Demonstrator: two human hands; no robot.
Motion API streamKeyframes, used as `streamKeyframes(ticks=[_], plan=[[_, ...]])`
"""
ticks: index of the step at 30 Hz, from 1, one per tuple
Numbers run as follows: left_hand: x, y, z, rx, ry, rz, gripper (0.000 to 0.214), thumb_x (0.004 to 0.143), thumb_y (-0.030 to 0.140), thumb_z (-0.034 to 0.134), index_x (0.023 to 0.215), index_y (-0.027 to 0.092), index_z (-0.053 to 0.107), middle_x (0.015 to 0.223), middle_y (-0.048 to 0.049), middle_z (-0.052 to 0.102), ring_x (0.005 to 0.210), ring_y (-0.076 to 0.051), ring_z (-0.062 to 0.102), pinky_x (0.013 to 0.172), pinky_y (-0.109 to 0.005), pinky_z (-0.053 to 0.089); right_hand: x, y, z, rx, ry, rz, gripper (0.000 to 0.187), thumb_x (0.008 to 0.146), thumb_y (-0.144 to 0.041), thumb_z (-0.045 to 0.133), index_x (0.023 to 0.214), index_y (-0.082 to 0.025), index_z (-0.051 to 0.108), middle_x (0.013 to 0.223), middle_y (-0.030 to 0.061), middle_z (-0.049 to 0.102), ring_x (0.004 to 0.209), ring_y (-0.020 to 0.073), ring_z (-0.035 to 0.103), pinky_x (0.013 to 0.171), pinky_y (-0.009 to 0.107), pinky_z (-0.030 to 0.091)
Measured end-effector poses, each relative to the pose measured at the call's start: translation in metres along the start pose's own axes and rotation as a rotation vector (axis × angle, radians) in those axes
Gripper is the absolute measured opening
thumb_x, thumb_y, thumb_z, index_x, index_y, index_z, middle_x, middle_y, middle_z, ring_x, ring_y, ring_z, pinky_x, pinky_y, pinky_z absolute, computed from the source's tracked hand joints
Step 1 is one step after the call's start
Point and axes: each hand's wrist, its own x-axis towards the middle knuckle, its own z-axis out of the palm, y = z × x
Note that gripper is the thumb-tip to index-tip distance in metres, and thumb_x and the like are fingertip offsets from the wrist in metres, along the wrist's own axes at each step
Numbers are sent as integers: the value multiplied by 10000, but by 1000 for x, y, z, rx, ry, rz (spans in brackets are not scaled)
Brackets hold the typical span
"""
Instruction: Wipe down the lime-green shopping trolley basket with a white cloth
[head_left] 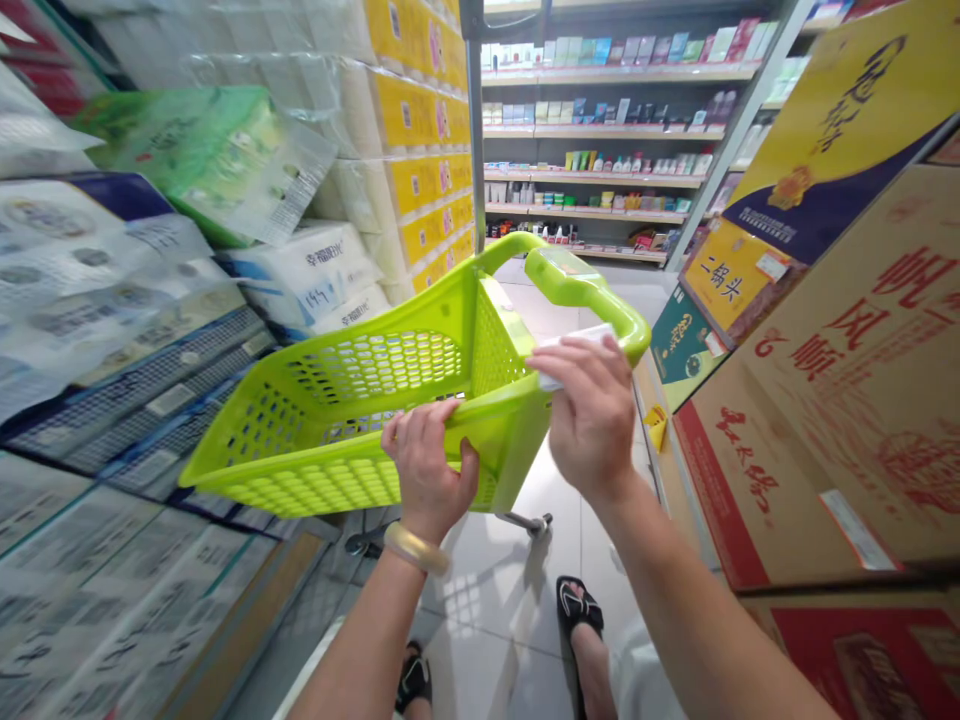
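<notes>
A lime-green plastic shopping cart (360,390) stands at an angle in front of me, its perforated basket pointing left. My left hand (431,465), with a gold-coloured bangle at the wrist, is closed over the basket's near side rim. Farther right, my right hand (589,410) is closed at the cart's corner, close to the handle (577,280). Under its fingers lies a flat white thing (551,378), whose kind I cannot make out. No goods show in the visible part of the basket.
Wrapped tissue packs (315,265) and yellow-labelled paper bundles (424,130) are stacked at left. Cardboard cartons (847,380) line the right side. Shelves (615,130) of small boxes and bottles stand ahead. Pale floor tiles (487,620) lie under my feet in black sandals (579,605).
</notes>
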Motion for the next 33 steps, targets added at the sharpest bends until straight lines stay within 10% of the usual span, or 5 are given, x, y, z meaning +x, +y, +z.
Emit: streamKeyframes(ticks=[4, 11, 18, 26, 33], plan=[[0, 0, -1, -6, -6, 2, 303, 860, 269, 473, 1134, 170, 556, 1031, -107, 656, 1011, -265, 562, 1009, -439, 316, 0, -3, -3, -4, -109, -58, 341, 896, -62, 442, 1018, -248, 701, 1047, 4, 745, 1096, 190, 634, 1133, 415, 346], [1, 3, -3, -4, -28, -22, 309, 832, 239, 492, 1130, 183, 552, 1034, -99, 657, 1019, -265, 565, 1010, -437, 319, 13, 31, -20, -49, 190, 100, 309, 890, -102, 452, 990, -247, 706, 1016, 25, 735, 1099, 227, 629, 1077, 481, 406], [0, 0, -2, 4, -14, -11, 298, 863, 283, 461, 1131, 185, 551, 1035, -103, 658, 1015, -263, 566, 1014, -438, 316, 1, -2, -6, 28, -176, -77, 348, 887, -58, 446, 1000, -261, 706, 1036, -5, 751, 1090, 181, 644, 1134, 407, 350], [1, 6, -2, -8, -49, -30, 330, 824, 230, 495, 1144, 178, 559, 1053, -105, 663, 1024, -273, 567, 1012, -442, 312, 11, 28, -18, 5, 181, 125, 303, 898, -111, 461, 1023, -254, 698, 1048, 24, 740, 1130, 221, 633, 1114, 492, 364], [0, 4, -1, 0, -25, -26, 304, 856, 266, 477, 1132, 169, 561, 1034, -110, 659, 1018, -270, 564, 1018, -446, 312, -3, 0, -4, 16, -171, -88, 341, 885, -63, 463, 1048, -259, 691, 1085, -6, 745, 1140, 179, 631, 1145, 403, 321]])
